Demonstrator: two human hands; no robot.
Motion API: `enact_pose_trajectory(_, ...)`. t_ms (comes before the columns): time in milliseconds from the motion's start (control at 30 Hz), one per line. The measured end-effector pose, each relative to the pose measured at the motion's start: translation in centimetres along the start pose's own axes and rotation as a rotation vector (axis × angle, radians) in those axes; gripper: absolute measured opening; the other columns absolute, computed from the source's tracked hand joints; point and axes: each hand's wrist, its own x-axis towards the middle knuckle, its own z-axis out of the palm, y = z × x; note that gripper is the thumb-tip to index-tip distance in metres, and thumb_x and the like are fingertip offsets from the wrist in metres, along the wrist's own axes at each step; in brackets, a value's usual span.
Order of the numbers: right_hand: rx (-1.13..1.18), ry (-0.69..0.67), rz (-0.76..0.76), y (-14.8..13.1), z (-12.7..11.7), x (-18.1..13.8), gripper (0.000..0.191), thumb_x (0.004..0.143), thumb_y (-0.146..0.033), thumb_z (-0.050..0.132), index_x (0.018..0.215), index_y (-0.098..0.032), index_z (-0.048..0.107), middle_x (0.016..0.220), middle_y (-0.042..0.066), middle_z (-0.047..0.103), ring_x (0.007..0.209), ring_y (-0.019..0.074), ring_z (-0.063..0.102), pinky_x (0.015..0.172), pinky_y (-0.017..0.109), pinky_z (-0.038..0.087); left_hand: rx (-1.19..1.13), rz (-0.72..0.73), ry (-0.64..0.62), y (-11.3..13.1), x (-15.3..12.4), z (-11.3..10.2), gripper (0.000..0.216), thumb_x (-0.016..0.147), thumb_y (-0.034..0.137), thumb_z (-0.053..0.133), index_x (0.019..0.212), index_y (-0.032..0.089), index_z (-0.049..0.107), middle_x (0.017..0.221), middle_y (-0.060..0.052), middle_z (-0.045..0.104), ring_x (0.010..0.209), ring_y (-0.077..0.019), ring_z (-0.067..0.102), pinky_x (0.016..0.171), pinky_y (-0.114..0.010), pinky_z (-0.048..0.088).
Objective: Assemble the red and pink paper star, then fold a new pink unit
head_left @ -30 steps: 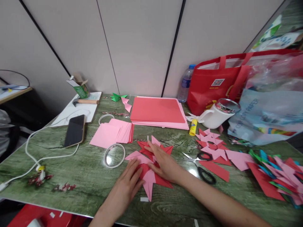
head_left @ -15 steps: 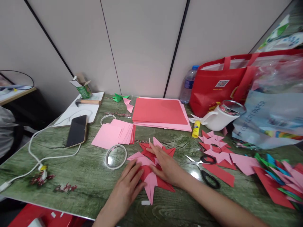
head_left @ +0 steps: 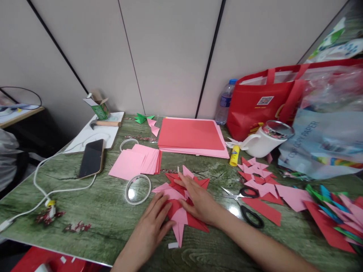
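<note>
A spiky star of folded red and pink paper point(head_left: 181, 219) lies flat on the green table point(head_left: 99, 211) near its front edge. My left hand point(head_left: 153, 226) lies open on the star's left side, fingers stretched flat and pressing the paper. My right hand point(head_left: 198, 200) rests open across the middle of the star, fingers pointing up-left and held flat on it. Neither hand grips anything.
A tape ring point(head_left: 138, 189), pink square sheets point(head_left: 136, 160), a red and pink paper stack point(head_left: 193, 136), scissors point(head_left: 244, 206), a glue stick point(head_left: 234, 155), a white mug point(head_left: 265, 141), a phone point(head_left: 91, 158) with cable, a red bag point(head_left: 263, 102), a water bottle point(head_left: 225, 100), folded stars point(head_left: 255, 172).
Both hands stay flat on the paper star with barely any shift. The view has drifted slightly.
</note>
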Motion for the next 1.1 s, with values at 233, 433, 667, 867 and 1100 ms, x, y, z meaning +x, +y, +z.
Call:
enact_pose_trajectory(233, -0.006, 0.014, -0.004, 0.17, 0.13, -0.09, 0.076, 0.087, -0.024, 0.047, 0.145, -0.018, -0.001, 0.137, 0.012, 0.045, 0.133, 0.0227, 0.032, 0.108, 0.052, 0.028, -0.013, -0.045, -0.025, 0.10, -0.12, 0.12, 0.046, 0.088, 0.035, 0.049, 0.131, 0.022, 0.039, 0.133, -0.013, 0.049, 0.125, -0.0271, 0.044, 0.094, -0.044, 0.048)
enact_pose_trajectory(433, -0.018, 0.012, -0.004, 0.30, 0.19, -0.10, 0.076, 0.088, -0.026, 0.047, 0.146, -0.019, -0.001, 0.137, 0.011, 0.045, 0.134, 0.0240, 0.028, 0.106, 0.053, 0.030, -0.076, -0.106, 0.010, 0.29, 0.00, 0.04, 0.039, 0.087, 0.032, 0.051, 0.124, 0.022, 0.045, 0.139, -0.015, 0.038, 0.129, -0.0303, 0.037, 0.097, -0.046, 0.045)
enact_pose_trajectory(667, -0.077, 0.021, -0.050, 0.59, 0.23, -0.16, 0.070, 0.089, -0.028, 0.048, 0.145, -0.019, 0.008, 0.141, 0.015, 0.038, 0.132, 0.0255, 0.032, 0.106, 0.052, 0.032, -0.212, -0.209, 0.008, 0.01, -0.28, 0.27, 0.054, 0.083, 0.031, 0.058, 0.131, 0.025, 0.034, 0.134, -0.014, 0.042, 0.127, -0.0291, 0.040, 0.099, -0.047, 0.043)
enact_pose_trajectory(867, -0.082, 0.019, -0.039, 0.70, 0.36, -0.18, 0.065, 0.090, -0.032, 0.046, 0.144, -0.019, 0.013, 0.141, 0.014, 0.039, 0.131, 0.0247, 0.033, 0.106, 0.050, 0.032, -0.251, -0.244, 0.038, -0.03, -0.46, 0.25, 0.057, 0.080, 0.037, 0.061, 0.129, 0.026, 0.033, 0.134, -0.014, 0.041, 0.130, -0.0305, 0.036, 0.101, -0.051, 0.039)
enact_pose_trajectory(1100, -0.077, 0.008, -0.023, 0.62, 0.30, -0.33, 0.065, 0.089, -0.031, 0.046, 0.144, -0.017, 0.013, 0.141, 0.014, 0.038, 0.133, 0.0245, 0.031, 0.107, 0.051, 0.031, -0.100, -0.201, 0.101, -0.34, -0.02, 0.38, 0.068, 0.082, 0.041, 0.056, 0.138, 0.022, 0.022, 0.140, -0.019, 0.035, 0.135, -0.0336, 0.023, 0.098, -0.054, 0.039)
